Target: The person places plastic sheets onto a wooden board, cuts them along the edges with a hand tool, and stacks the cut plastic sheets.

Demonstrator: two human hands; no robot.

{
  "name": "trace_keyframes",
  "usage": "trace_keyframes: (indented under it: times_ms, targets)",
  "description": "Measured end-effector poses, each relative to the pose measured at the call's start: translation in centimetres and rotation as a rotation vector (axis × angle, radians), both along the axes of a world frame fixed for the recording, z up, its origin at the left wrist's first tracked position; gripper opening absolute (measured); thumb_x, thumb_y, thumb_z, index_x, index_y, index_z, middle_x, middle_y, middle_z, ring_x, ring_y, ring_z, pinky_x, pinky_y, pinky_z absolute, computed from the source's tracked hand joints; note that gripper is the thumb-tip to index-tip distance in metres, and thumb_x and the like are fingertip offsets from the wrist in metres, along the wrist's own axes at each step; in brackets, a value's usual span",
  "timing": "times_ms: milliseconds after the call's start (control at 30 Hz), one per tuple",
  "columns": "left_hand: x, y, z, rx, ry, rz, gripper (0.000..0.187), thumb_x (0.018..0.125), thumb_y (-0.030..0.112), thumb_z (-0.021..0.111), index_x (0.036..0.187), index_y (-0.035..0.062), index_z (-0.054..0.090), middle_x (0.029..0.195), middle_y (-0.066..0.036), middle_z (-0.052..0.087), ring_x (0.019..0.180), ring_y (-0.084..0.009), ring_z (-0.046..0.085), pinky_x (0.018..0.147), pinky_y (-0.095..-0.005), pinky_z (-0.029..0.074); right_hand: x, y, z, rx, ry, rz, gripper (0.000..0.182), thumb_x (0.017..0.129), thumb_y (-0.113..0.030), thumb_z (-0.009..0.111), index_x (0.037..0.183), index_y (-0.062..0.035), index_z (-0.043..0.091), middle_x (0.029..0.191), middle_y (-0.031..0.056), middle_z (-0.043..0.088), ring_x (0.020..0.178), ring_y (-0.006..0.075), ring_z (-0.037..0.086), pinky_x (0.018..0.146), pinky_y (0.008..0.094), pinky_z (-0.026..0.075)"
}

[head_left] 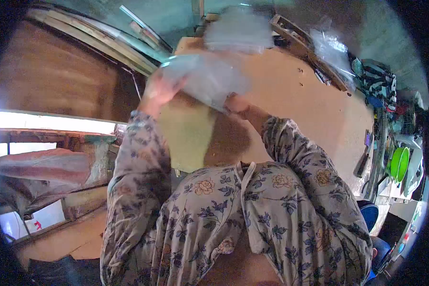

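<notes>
A whitish, translucent plastic sheet (212, 78), possibly a bag, is held up over the tabletop and blurred by motion. My left hand (164, 89) grips its left side, with the fingers lying over the plastic. At the sheet's lower right edge, my right hand (237, 105) is closed on it. Just beyond the sheet, a pile of similar clear plastic (238, 33) rests at the far edge of the table. Both forearms wear loose floral sleeves.
The light brown tabletop (314, 114) carries a dark-handled tool (364, 159) near its right edge. A wooden frame piece (314, 55) and crumpled clear plastic (331, 45) lie at the far right. Long wooden strips (95, 40) lean at the left. A green round basin (399, 164) stands at the right.
</notes>
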State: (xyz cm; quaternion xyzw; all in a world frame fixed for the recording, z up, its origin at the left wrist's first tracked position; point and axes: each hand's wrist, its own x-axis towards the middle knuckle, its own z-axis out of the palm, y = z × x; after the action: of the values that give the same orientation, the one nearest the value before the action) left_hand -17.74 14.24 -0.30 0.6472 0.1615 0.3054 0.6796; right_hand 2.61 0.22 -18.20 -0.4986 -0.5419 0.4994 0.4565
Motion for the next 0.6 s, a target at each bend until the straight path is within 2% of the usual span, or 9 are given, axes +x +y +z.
trace_keyframes:
  times_ms: [33,100,133,200,300,400,467,533,600]
  targets:
    - [1.9,0.2,-0.1,0.116,-0.038,0.014,0.041,0.081,0.03,0.049,0.11,0.0008,0.049,0.106,-0.016,0.056,0.095,-0.0276,0.055,0.081,-0.0369,0.044,0.2,-1.0,0.1,-0.142,0.308,-0.055,0.022,0.081,-0.014,0.053,0.099,-0.004,0.059,0.095,0.0118,0.061,0.082,0.0232,0.059,0.073,0.0307,0.047]
    - [4.2,1.5,-1.0,-0.909,0.144,0.074,0.047,0.08,0.031,0.051,0.115,-0.0004,0.045,0.113,-0.019,0.051,0.102,-0.0321,0.05,0.087,-0.0416,0.039,0.4,-3.0,0.5,-0.216,0.376,-0.128,0.024,0.08,-0.016,0.053,0.101,-0.0047,0.058,0.095,0.0113,0.061,0.081,0.0219,0.058,0.072,0.0312,0.047]
    - [5.1,0.5,-1.3,-0.908,0.141,0.059,0.047,0.08,0.031,0.051,0.115,-0.0004,0.045,0.113,-0.019,0.051,0.102,-0.0321,0.05,0.087,-0.0416,0.039,0.4,-3.8,0.6,-0.238,0.392,-0.153,0.025,0.08,-0.017,0.054,0.101,-0.005,0.058,0.095,0.0111,0.061,0.08,0.0213,0.058,0.072,0.0315,0.046]
    - [6.0,-3.4,-2.7,0.618,0.944,0.411,0.055,0.077,0.025,0.056,0.12,-0.0021,0.036,0.115,-0.02,0.048,0.104,-0.0343,0.047,0.088,-0.0423,0.038,0.1,-5.5,0.6,-0.273,0.401,-0.177,0.027,0.08,-0.018,0.055,0.103,-0.0057,0.058,0.095,0.0106,0.061,0.079,0.02,0.058,0.071,0.0321,0.046]
    - [5.7,-10.7,-6.8,0.022,0.221,0.924,0.053,0.071,0.013,0.063,0.117,-0.0007,0.04,0.11,-0.013,0.05,0.106,-0.0311,0.045,0.086,-0.0401,0.038,-0.5,-6.9,0.7,-0.289,0.394,-0.17,0.03,0.079,-0.021,0.056,0.105,-0.0067,0.057,0.095,0.0099,0.061,0.078,0.018,0.057,0.071,0.0329,0.046]
    - [1.8,-13.3,-9.5,-0.158,0.5,0.479,0.044,0.074,0.017,0.063,0.112,0.0013,0.045,0.11,-0.009,0.051,0.106,-0.0262,0.046,0.086,-0.0379,0.04,-0.2,-7.8,0.8,-0.307,0.394,-0.146,0.033,0.078,-0.024,0.057,0.107,-0.0077,0.057,0.095,0.0092,0.061,0.076,0.0161,0.056,0.07,0.0337,0.045]
    - [2.8,-15.4,-4.2,-1.08,0.093,0.321,0.036,0.079,0.018,0.059,0.11,0.0031,0.047,0.108,-0.008,0.053,0.103,-0.0226,0.048,0.085,-0.0364,0.042,-0.6,-8.2,0.2,-0.362,0.449,-0.145,0.036,0.077,-0.026,0.058,0.108,-0.0083,0.056,0.095,0.0087,0.06,0.075,0.0148,0.056,0.069,0.0343,0.045]
    - [3.2,-14.7,-5.8,-1.06,0.141,0.342,0.034,0.08,0.017,0.057,0.11,0.0045,0.047,0.108,-0.007,0.053,0.102,-0.0219,0.05,0.085,-0.0366,0.043,-1.5,-8.0,0.5,-0.511,0.697,-0.267,0.027,0.078,-0.024,0.058,0.098,-0.0052,0.06,0.086,0.0056,0.06,0.065,0.0132,0.053,0.055,0.0291,0.043]
    - [3.3,-14.0,-7.0,-1.036,0.191,0.359,0.033,0.082,0.014,0.053,0.113,0.0048,0.045,0.109,-0.008,0.053,0.1,-0.0221,0.052,0.084,-0.0386,0.044,-1.8,-9.8,5.1,-0.475,0.469,-0.285,0.025,0.079,-0.022,0.058,0.096,-0.0046,0.061,0.085,0.0058,0.06,0.063,0.013,0.053,0.054,0.0287,0.043]
